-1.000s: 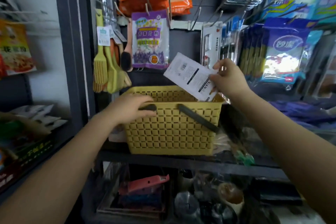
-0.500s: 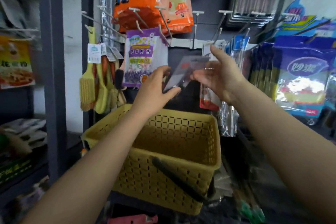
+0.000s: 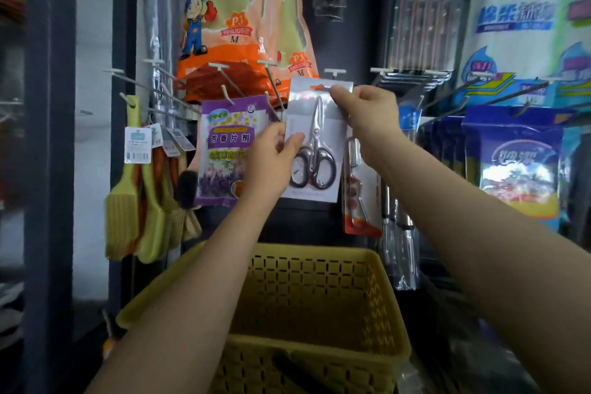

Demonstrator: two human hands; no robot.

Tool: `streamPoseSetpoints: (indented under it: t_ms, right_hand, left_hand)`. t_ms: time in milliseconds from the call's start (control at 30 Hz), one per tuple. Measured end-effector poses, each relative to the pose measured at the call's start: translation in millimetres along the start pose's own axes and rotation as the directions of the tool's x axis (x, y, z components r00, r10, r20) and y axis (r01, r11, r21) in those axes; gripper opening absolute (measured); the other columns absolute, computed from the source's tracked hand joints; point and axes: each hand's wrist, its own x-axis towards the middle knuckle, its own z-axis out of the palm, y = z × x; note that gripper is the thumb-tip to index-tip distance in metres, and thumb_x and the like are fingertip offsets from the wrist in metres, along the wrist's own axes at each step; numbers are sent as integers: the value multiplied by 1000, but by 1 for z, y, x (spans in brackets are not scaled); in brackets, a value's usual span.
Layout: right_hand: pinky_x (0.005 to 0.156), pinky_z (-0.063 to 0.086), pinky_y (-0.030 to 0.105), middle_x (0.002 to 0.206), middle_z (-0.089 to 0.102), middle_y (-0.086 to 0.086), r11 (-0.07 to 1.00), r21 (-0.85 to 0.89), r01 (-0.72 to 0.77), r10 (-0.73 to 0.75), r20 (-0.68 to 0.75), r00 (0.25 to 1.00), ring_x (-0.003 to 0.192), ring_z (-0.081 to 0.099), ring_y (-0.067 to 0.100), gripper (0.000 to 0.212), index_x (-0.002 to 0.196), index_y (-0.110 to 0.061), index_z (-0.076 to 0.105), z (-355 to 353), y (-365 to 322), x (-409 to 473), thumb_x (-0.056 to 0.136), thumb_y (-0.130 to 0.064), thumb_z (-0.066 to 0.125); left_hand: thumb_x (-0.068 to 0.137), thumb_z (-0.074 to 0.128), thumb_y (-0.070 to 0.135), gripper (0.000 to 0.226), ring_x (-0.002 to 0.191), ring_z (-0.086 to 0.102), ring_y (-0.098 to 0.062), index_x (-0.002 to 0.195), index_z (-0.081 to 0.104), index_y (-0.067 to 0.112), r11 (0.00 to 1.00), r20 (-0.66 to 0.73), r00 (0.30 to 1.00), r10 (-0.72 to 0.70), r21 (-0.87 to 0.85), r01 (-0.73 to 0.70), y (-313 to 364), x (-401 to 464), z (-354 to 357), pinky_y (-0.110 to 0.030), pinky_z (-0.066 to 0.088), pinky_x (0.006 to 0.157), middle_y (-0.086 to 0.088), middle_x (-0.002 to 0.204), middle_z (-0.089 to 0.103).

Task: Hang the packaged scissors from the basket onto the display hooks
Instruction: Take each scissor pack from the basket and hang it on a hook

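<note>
Now, with your left hand (image 3: 271, 157) and right hand (image 3: 367, 112) pinching the scissors pack (image 3: 315, 141), level its hang-hole with the hook (image 3: 334, 73) at upper centre.

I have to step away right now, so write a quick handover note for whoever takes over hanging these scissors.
Left hand: pinching the left edge of the scissors pack, about mid-height.
Right hand: pinching the pack's top right, near the hang hole.
Pack: held upright in front of the display, its top just below an empty hook; not on the hook yet.
Basket: yellow, below the hands; no more packs visible in the part that shows.
Done: pack is out of the basket and raised to hook height.
Left: thread the hang hole over the hook, let go, then check the basket for more.
</note>
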Motion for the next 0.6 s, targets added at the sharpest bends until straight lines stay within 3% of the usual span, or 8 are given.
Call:
streamPoseSetpoints:
  t_ms: [133,267,400,467,600]
  right_hand:
    - [57,35,30,55,40,4,999,-7,33,-34,-126,991,61,39,18,40,50,-17,40,2,6,9,76,-22,70]
    - [57,37,32,53,39,2,994,-103,27,-45,-181,983,58,40,19,38,52,-16,40,-2,17,12,77,-24,68]
    - [55,30,27,49,33,0,971,-234,48,-87,-158,984,48,29,14,47,48,-17,32,-2,20,15,80,-24,66]
    - [56,30,28,49,31,0,953,-295,68,-110,-129,985,48,28,14,50,48,-17,29,-3,22,16,81,-25,65]
    - [56,31,30,52,34,2,896,-437,77,-122,-77,990,51,31,17,48,51,-16,30,-5,30,13,85,-32,60]
  left_hand:
    - [90,50,22,16,83,64,-22,99,57,12,999,28,999,-20,-42,21,3,8,10,-38,51,76,-6,91,68]
    - [95,41,26,28,81,56,-5,117,52,13,997,117,992,-47,-57,54,1,-6,15,-22,44,75,11,89,60]
    - [91,51,24,23,84,62,-8,113,51,18,969,202,972,-116,-191,155,-2,-8,11,-29,50,79,11,90,64]
    - [85,60,20,35,91,64,-10,118,49,17,954,249,958,-142,-223,199,-4,-8,8,-31,52,84,8,97,66]
    - [74,72,19,59,99,62,-12,124,40,25,976,345,923,-173,-63,207,-14,-9,5,-39,50,90,3,109,65]
